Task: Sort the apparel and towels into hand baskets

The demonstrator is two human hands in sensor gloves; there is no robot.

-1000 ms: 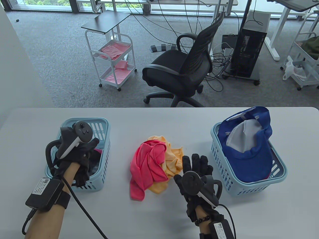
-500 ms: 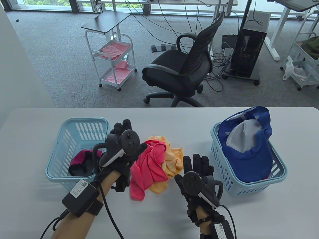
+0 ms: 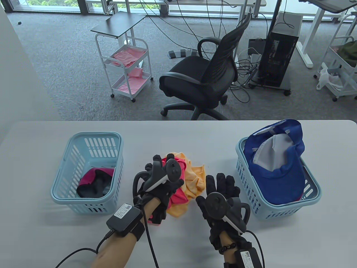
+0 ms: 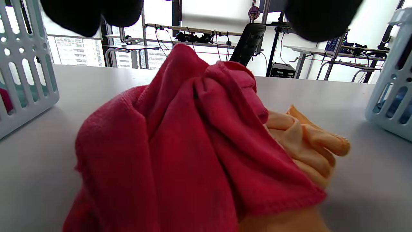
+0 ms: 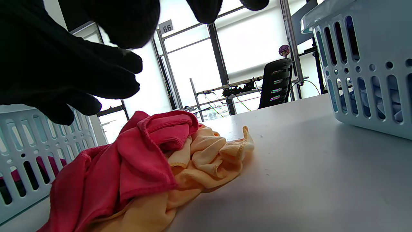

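Note:
A red towel [image 3: 178, 196] lies crumpled on an orange towel [image 3: 193, 178] at the table's middle. My left hand [image 3: 156, 170] hovers over the red towel with fingers spread; in the left wrist view the fingertips [image 4: 90, 13] hang above the red towel [image 4: 180, 145] and grip nothing. My right hand [image 3: 220, 184] lies open and flat just right of the orange towel. The left basket [image 3: 92, 136] holds a dark and pink garment [image 3: 94, 184]. The right basket [image 3: 279, 208] holds a blue cap [image 3: 279, 167]. The right wrist view shows both towels [image 5: 138, 161] and the orange one [image 5: 206, 158].
The two light blue baskets flank the towels, left [image 4: 25, 74] and right [image 5: 363, 64]. Beyond the table's far edge stand an office chair [image 3: 200, 81] and a white cart [image 3: 128, 67].
My left hand has come out of the left basket, leaving the dark and pink garment there, and moved right and nearer, over the red towel. The right hand has stayed put.

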